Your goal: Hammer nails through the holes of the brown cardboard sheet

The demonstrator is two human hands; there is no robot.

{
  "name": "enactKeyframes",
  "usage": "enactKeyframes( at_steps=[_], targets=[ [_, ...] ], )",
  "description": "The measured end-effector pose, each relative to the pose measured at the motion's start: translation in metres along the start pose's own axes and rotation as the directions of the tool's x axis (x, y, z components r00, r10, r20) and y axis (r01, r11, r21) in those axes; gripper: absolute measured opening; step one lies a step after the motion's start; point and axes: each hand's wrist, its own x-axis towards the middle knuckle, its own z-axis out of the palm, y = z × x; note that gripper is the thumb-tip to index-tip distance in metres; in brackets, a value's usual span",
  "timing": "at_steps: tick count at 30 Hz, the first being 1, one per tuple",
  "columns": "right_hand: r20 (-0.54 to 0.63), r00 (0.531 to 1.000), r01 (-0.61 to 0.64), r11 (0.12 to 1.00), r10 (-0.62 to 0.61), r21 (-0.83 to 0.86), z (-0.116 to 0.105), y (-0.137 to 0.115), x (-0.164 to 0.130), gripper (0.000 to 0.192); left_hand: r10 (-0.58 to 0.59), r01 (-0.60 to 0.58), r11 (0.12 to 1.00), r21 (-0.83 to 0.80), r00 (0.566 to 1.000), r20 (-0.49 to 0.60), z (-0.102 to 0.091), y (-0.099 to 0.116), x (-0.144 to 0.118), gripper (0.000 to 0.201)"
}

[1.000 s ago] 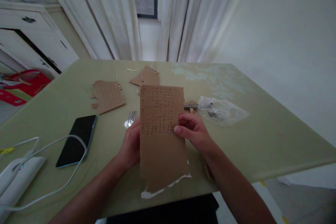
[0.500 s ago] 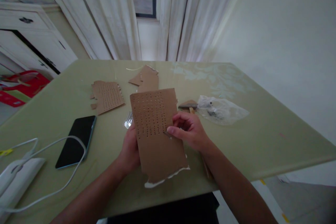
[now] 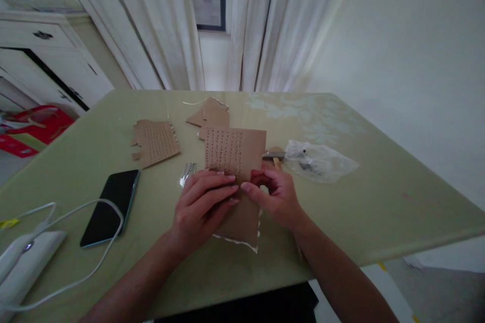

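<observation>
A brown cardboard sheet (image 3: 248, 154) with torn white lower edges and rows of small punched holes stands tilted between my hands. Across its middle lie the fingers of my left hand (image 3: 206, 204), covering the lower rows of holes; the left thumb is hidden. At the right edge, my right hand (image 3: 276, 192) is closed, thumb pressed on the front face and the other fingers curled. Whether a small object sits under that thumb, I cannot make out. Beside the left hand is a small group of thin metal pins (image 3: 188, 171).
Another holed cardboard piece (image 3: 157, 141) lies at left, with cardboard scraps (image 3: 214, 111) behind. A dark metal-headed tool (image 3: 275, 155) and a clear plastic bag (image 3: 322, 161) are at right. A phone (image 3: 111, 207), white cable (image 3: 117, 207) and power strip (image 3: 34, 262) occupy the left.
My left hand has moved from the sheet's left edge to lie across its front. The sheet has turned and shifted slightly right. My right hand stays at the right edge.
</observation>
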Motion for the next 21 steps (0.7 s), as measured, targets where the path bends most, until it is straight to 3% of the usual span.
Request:
enactKeyframes(
  at_steps=[6, 9, 11, 12, 14, 15, 17, 19, 21],
  targets=[
    [0.048, 0.998, 0.044, 0.994, -0.039, -0.097, 0.005, -0.002, 0.001, 0.027, 0.001, -0.014, 0.965, -0.263, 0.999, -0.05, 0.003, 0.004, -0.007, 0.023],
    [-0.012, 1.0, -0.013, 1.0, 0.013, -0.009, 0.002, 0.0, 0.004, 0.027, -0.178, 0.13, 0.967, -0.221, 0.96, -0.214, -0.002, -0.005, -0.005, 0.015],
    [-0.086, 0.993, -0.071, 0.994, 0.079, 0.087, -0.003, 0.003, 0.006, 0.029, -0.401, 0.401, 0.913, -0.078, 0.845, -0.354, -0.011, -0.021, 0.001, 0.008],
    [-0.12, 0.986, -0.096, 0.985, 0.114, 0.142, -0.005, 0.004, 0.008, 0.03, -0.52, 0.556, 0.831, -0.001, 0.777, -0.356, -0.017, -0.031, 0.005, 0.014],
    [-0.178, 0.969, -0.126, 0.961, 0.172, 0.248, -0.008, 0.006, 0.011, 0.033, -0.72, 0.725, 0.637, 0.26, 0.681, -0.136, -0.029, -0.052, 0.011, 0.024],
    [-0.201, 0.961, -0.129, 0.948, 0.192, 0.29, -0.009, 0.007, 0.012, 0.035, -0.792, 0.728, 0.549, 0.41, 0.611, -0.025, -0.034, -0.062, 0.012, 0.026],
    [-0.232, 0.949, -0.122, 0.93, 0.211, 0.346, -0.009, 0.008, 0.014, 0.038, -0.866, 0.652, 0.415, 0.635, 0.496, 0.056, -0.04, -0.078, 0.012, 0.03],
    [-0.242, 0.945, -0.12, 0.922, 0.22, 0.369, -0.009, 0.008, 0.015, 0.039, -0.891, 0.561, 0.369, 0.741, 0.44, 0.11, -0.041, -0.086, 0.01, 0.035],
    [-0.244, 0.945, -0.112, 0.918, 0.216, 0.38, -0.009, 0.008, 0.015, 0.039, -0.894, 0.516, 0.374, 0.77, 0.422, 0.151, -0.037, -0.088, 0.008, 0.038]
  ],
)
